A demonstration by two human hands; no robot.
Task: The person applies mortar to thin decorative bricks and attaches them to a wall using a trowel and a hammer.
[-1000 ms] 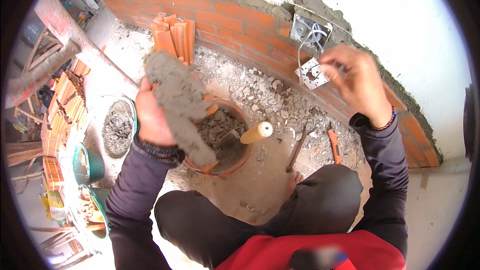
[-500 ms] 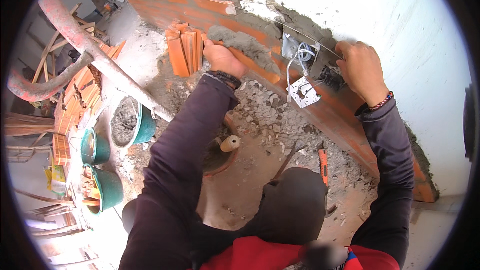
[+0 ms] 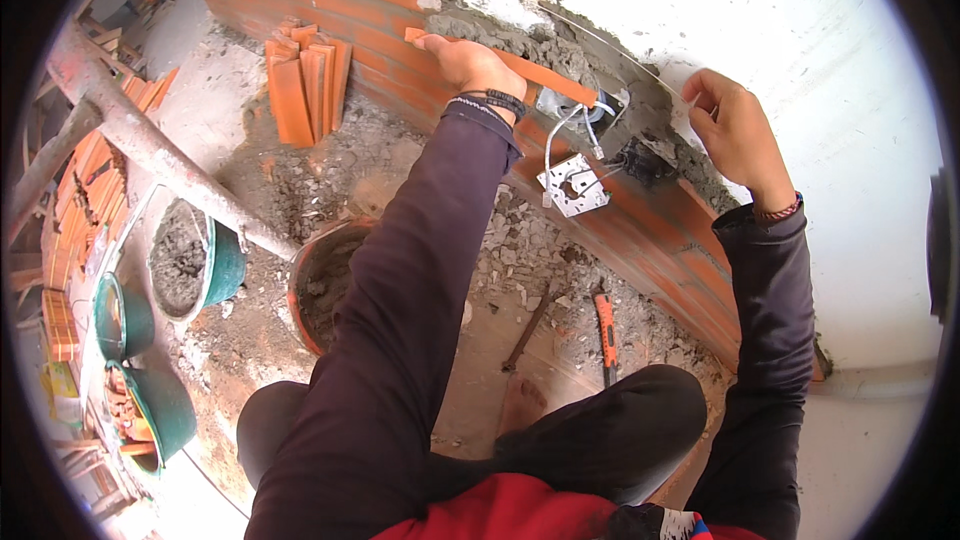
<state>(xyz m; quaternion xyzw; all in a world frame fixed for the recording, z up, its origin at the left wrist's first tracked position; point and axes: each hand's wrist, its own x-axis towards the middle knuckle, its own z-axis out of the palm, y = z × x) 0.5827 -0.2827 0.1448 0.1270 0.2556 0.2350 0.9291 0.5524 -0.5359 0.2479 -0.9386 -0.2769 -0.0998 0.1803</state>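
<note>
Setting a thin brick strip (image 3: 555,83) looks like the step in hand: my left hand (image 3: 482,68) grips its left part along the upper edge of the brick facing (image 3: 300,2), with grey mortar (image 3: 500,35) behind it and its right end by the electrical box (image 3: 553,104). My right hand (image 3: 735,135) is closed, pinching the string line (image 3: 602,44). I judge the next move calls for aligning the strip to that line and pressing evenly, clear of the cables (image 3: 551,148).

Brick strip (image 3: 545,77) left of right hand (image 3: 737,137)
</note>
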